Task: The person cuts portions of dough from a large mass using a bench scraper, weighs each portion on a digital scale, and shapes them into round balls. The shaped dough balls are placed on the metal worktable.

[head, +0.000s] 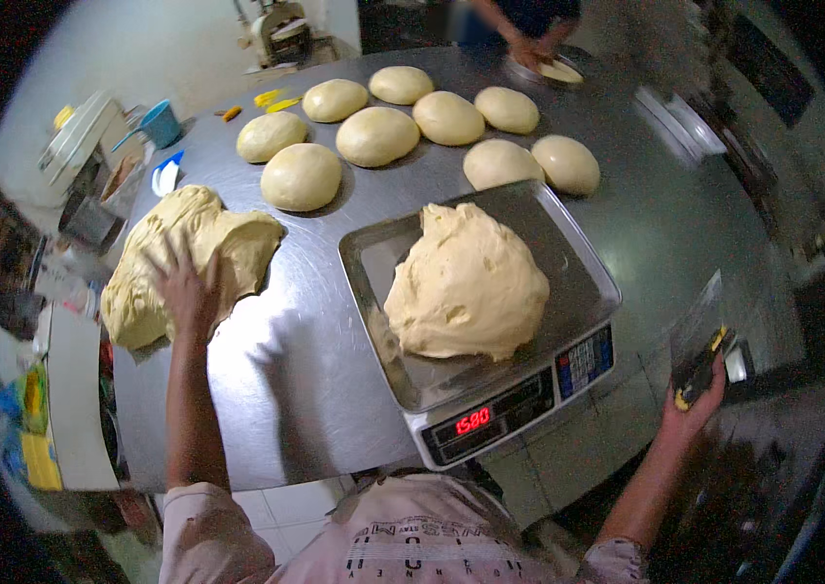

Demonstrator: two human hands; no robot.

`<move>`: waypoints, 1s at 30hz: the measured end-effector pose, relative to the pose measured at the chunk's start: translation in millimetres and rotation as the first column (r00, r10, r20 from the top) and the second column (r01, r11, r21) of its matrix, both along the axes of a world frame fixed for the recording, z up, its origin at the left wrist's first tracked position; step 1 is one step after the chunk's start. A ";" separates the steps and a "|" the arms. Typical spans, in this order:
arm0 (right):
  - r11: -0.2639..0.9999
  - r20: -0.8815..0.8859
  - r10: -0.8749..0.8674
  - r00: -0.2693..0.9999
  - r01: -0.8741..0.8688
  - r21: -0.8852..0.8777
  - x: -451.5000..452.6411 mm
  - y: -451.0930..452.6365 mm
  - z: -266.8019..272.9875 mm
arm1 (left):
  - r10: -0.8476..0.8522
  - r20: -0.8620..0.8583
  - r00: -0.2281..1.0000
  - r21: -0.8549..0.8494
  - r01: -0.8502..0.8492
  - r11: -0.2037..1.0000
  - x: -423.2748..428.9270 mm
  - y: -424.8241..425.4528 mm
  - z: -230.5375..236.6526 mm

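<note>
My left hand [190, 292], fingers spread, is over a large slab of pale yellow dough [186, 219] at the table's left. Whether the palm presses into the dough or hovers just above it, I cannot tell. In my right hand [701, 401] is a dough scraper [697, 328] with a flat metal blade pointing up and away, out by the table's right side. Between my hands, a big rough lump of dough [467, 285] sits in the metal pan [584, 255] of a digital scale [522, 420], whose red digits are lit.
Several smooth dough balls [376, 137] stand across the back of the steel table [325, 292]. At the far edge, another person's hands [529, 55] work at a round pan [522, 71] holding dough. A blue cup [161, 124] and yellow scraps [277, 101] lie along the left.
</note>
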State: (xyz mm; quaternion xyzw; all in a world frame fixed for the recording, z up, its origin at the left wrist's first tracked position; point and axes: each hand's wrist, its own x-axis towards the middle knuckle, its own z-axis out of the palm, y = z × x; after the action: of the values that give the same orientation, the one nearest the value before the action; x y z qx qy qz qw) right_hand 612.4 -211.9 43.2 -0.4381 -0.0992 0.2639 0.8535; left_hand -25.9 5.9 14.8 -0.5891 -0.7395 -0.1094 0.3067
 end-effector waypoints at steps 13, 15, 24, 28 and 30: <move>1.000 -0.084 0.013 0.996 -0.011 0.029 -149.6 -80.2 -8.0 | -0.202 0.404 0.892 -0.096 0.261 0.961 -135.0 -6.5 -68.7; 1.000 -0.084 -0.027 0.996 0.028 0.011 -158.4 -88.7 -4.7 | -0.324 0.345 0.881 -0.092 0.376 0.922 -137.9 -16.9 -59.3; 0.998 -0.053 -0.064 0.997 0.063 -0.021 -151.6 -90.1 5.8 | -0.425 0.276 0.862 -0.255 0.492 0.832 -62.9 -67.9 37.3; 0.998 0.074 0.067 0.995 -0.068 0.013 -151.9 -53.6 17.6 | -0.544 0.733 0.409 0.004 0.796 0.605 47.8 -60.8 87.0; 0.977 0.065 0.200 0.978 -0.203 0.056 -156.6 -32.4 25.5 | -0.615 0.737 0.279 0.036 0.893 0.448 107.8 -45.4 101.2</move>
State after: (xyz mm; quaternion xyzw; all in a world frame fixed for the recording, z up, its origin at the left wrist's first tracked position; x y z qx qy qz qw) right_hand 455.8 -244.3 68.7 -0.4065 -0.1764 0.3329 0.8324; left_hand 81.9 -39.5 116.0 -0.8385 -0.4159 -0.2949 -0.1921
